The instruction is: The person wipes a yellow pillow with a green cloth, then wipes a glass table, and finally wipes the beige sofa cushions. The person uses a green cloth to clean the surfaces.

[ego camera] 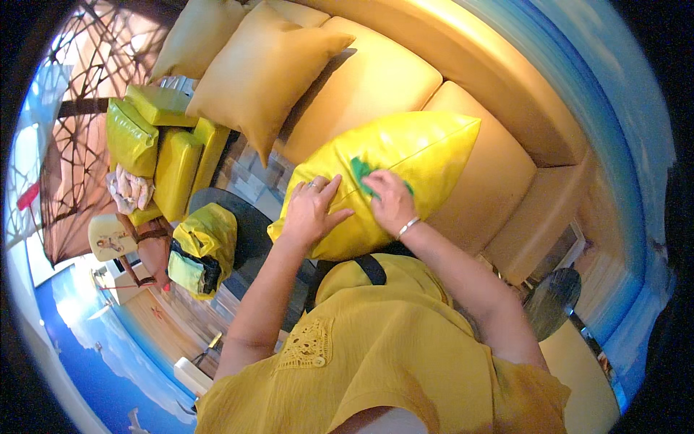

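A glossy yellow cushion (428, 146) lies before me, partly over the seat of a tan sofa (488, 157). My left hand (312, 209) rests on the cushion's left part, fingers spread, a ring on one finger, holding nothing. On the middle of the cushion my right hand (391, 202), with a bracelet at the wrist, presses a green cloth (362, 169) against the surface near a seam. The fingers are bent over the cloth and hide part of it.
Two tan cushions (265, 70) lean at the sofa's far left. A round dark table (246, 233) stands left of me, bearing a yellow bag (217, 233). Beyond it is a yellow-green armchair (179, 168) with a cushion and crumpled cloth. Another round dark table (556, 304) stands at the right.
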`<action>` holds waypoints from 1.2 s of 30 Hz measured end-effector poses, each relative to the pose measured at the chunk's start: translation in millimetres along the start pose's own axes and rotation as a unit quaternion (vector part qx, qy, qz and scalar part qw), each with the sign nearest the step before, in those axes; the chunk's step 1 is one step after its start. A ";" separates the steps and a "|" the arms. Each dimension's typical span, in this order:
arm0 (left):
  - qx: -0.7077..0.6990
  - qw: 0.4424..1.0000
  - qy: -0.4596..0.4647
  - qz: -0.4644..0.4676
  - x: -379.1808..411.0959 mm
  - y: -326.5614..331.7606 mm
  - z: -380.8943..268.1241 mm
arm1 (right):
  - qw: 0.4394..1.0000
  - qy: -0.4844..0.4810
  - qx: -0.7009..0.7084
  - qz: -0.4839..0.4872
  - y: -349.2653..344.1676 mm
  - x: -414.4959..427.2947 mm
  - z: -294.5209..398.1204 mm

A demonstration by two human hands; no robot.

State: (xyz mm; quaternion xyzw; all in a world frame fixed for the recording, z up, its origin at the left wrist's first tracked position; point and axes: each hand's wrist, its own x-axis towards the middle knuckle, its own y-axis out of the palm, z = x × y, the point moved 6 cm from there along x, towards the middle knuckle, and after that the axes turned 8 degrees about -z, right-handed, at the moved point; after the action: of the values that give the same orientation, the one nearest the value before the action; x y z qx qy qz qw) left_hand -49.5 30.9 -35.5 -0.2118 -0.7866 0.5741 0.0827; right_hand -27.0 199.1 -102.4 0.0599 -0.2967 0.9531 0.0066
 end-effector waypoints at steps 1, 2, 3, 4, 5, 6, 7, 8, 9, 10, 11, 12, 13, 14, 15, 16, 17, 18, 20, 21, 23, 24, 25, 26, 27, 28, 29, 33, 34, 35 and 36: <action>0.000 1.000 -0.009 0.011 -6.8 3.1 5.6 | 1.000 -0.007 0.019 0.016 2.3 -4.9 6.5; -0.004 1.000 0.004 -0.001 -13.1 5.0 9.2 | 0.999 -0.013 0.038 0.032 4.1 -9.0 12.1; -0.007 1.000 0.017 -0.012 -18.7 4.7 10.6 | 0.997 -0.020 0.057 0.049 5.3 -10.3 16.2; -0.010 0.999 0.030 -0.023 -24.6 4.5 9.8 | 0.996 -0.025 0.077 0.044 1.4 -6.3 16.1; -0.019 0.998 0.042 -0.031 -31.3 5.3 5.5 | 0.997 -0.044 0.060 0.021 -5.5 -0.1 15.6; -0.030 0.997 0.053 -0.037 -38.2 3.1 -5.2 | 0.997 -0.061 0.042 0.000 -19.3 11.8 23.8; -0.039 0.996 0.067 -0.043 -45.1 3.1 -16.2 | 0.996 -0.078 0.024 -0.024 -30.3 23.2 28.4; -0.031 0.994 0.086 -0.052 -54.0 6.1 -28.8 | 0.995 -0.091 0.002 -0.048 -36.4 33.0 25.8; -0.040 0.993 0.096 -0.046 -61.4 7.9 -38.9 | 0.996 -0.077 -0.022 -0.034 -36.0 39.8 16.4; -0.029 0.993 0.102 -0.048 -65.7 13.4 -46.0 | 0.997 -0.063 -0.047 -0.021 -37.2 45.0 6.4; -0.018 0.993 0.108 -0.049 -67.6 18.8 -49.0 | 0.996 -0.049 -0.073 -0.009 -37.5 46.7 -2.8; -0.003 0.993 0.107 -0.047 -62.6 20.4 -47.4 | 0.995 -0.042 -0.092 0.008 -33.3 43.9 -13.8; 0.013 0.993 0.105 -0.045 -54.0 20.9 -43.9 | 0.994 -0.050 -0.093 0.006 -31.2 39.1 -14.8; 0.028 0.993 0.103 -0.044 -44.3 21.7 -38.9 | 0.994 -0.058 -0.095 0.003 -28.8 30.4 -13.5; 0.042 0.995 0.087 -0.025 -36.1 26.5 -25.2 | 0.993 -0.068 -0.093 0.000 -25.7 21.4 -8.6; 0.039 0.996 0.081 -0.029 -27.9 28.6 -7.9 | 0.992 -0.092 -0.083 0.004 -22.2 7.9 1.4; 0.035 0.996 0.076 -0.032 -20.9 29.9 10.7 | 0.996 -0.073 -0.028 0.039 -11.0 -7.6 -2.7; 0.041 0.995 0.078 -0.051 -15.9 27.1 29.3 | 0.994 -0.059 -0.028 0.085 -3.6 -22.4 0.1; 0.051 0.994 0.064 -0.079 -7.0 23.6 64.1 | 0.995 -0.040 -0.011 0.093 -1.4 -41.6 5.4; 0.023 0.999 0.022 -0.043 0.7 22.4 72.5 | 0.998 -0.032 0.006 0.057 -7.6 -48.0 5.4; -0.030 0.997 -0.061 0.030 16.9 20.8 86.5 | 0.999 -0.025 0.014 -0.024 -22.5 -45.6 -3.4; -0.044 0.996 -0.068 0.023 21.5 24.2 89.2 | 0.998 -0.020 0.005 -0.065 -36.7 -36.4 -2.4; -0.041 0.998 -0.041 -0.003 23.1 24.7 86.9 | 0.994 -0.016 -0.002 -0.108 -51.0 -24.8 1.8; -0.037 0.999 -0.012 -0.031 25.4 28.9 85.3 | 0.991 -0.013 -0.016 -0.133 -60.6 -12.8 5.6; -0.035 0.997 0.017 -0.060 27.7 31.2 80.9 | 0.987 -0.010 -0.033 -0.157 -69.8 -0.9 9.9; 0.031 0.999 0.027 -0.023 30.4 36.9 68.8 | 0.982 -0.024 -0.075 -0.172 -77.4 7.2 13.4; 0.038 0.998 0.044 -0.032 34.2 39.8 65.3 | 0.977 -0.005 -0.121 -0.177 -74.9 12.2 8.6; 0.084 0.991 0.102 -0.017 40.7 49.7 66.5 | 0.957 0.080 -0.217 -0.176 -42.1 14.8 -13.5; 0.092 0.989 0.114 -0.004 43.0 55.6 68.5 | 0.959 0.088 -0.204 -0.179 -25.1 14.4 -15.6; 0.101 0.987 0.127 0.010 44.7 61.3 70.2 | 0.960 0.095 -0.190 -0.182 -6.4 14.4 -16.5; 0.099 0.987 0.122 0.023 47.5 62.6 68.6 | 0.972 0.099 -0.136 -0.165 22.6 8.1 -15.0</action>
State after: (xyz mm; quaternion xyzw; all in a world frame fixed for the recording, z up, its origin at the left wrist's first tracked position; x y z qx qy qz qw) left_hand -102.7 7.4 -122.0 -0.2889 -0.7051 0.6204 0.1856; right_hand -37.8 188.8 -126.5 0.0114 -0.4070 0.8910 0.2009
